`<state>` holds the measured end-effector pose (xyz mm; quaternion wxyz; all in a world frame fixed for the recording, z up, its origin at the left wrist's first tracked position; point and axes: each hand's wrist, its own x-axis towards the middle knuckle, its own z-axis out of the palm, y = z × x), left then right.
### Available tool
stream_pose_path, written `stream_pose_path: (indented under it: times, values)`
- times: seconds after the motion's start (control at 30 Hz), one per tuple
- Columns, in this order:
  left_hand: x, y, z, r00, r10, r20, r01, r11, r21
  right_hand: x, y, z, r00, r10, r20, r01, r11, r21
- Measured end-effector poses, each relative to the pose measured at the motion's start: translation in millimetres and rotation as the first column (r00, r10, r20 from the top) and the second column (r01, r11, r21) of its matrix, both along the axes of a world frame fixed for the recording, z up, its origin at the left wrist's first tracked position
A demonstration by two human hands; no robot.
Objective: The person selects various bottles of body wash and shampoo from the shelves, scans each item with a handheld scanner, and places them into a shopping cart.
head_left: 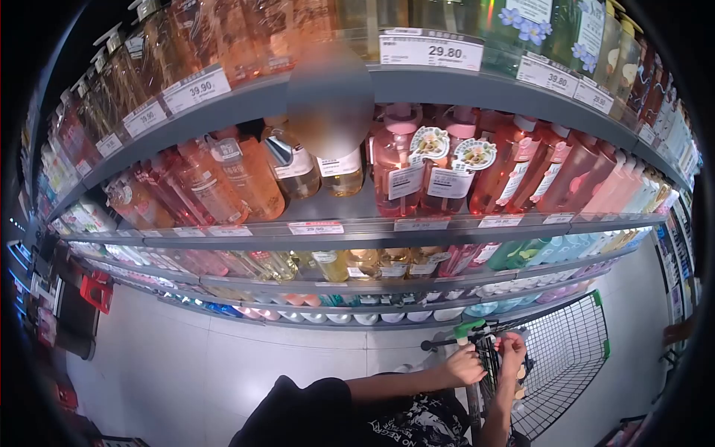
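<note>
My left hand (465, 365) is at the shopping cart handle (473, 408), its fingers curled closed over the bar. Just to its right, my right hand (512, 352) is raised above the near end of the cart, with fingertips pinched together. Whatever may be between those fingertips is too small to make out. The wire shopping cart (570, 357) has green corner pieces. A few small items lie low in its near end, partly hidden behind my right forearm.
Shelves (417, 237) of pump bottles curve across the view in front of me. Pink bottles (398, 167) and orange bottles (249, 179) fill the middle shelf, above price tags (316, 229). A red basket (96, 291) is at the left. Pale floor tiles (246, 343) lie below.
</note>
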<state>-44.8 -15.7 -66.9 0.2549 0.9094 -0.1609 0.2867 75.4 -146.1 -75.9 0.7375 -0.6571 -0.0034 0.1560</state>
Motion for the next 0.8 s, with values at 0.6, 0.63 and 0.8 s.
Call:
stream_pose_path:
  times: [0.6,0.63,0.8]
  values:
    - [-97.1,40.9,29.0,0.996,0.059,-0.068,-0.064,0.995,-0.07,-146.7,17.7,46.2,0.927,0.179,0.331,0.018,0.858,-0.514]
    - [-104.8,42.7,33.8,0.984,0.091,-0.156,-0.097,0.995,-0.031,-155.9,10.1,53.4,0.944,0.137,0.302,0.012,0.896,-0.444]
    - [-144.9,64.4,39.9,0.975,0.074,-0.207,-0.062,0.996,0.064,-174.8,-56.1,92.2,0.961,-0.161,0.223,0.218,0.942,-0.257]
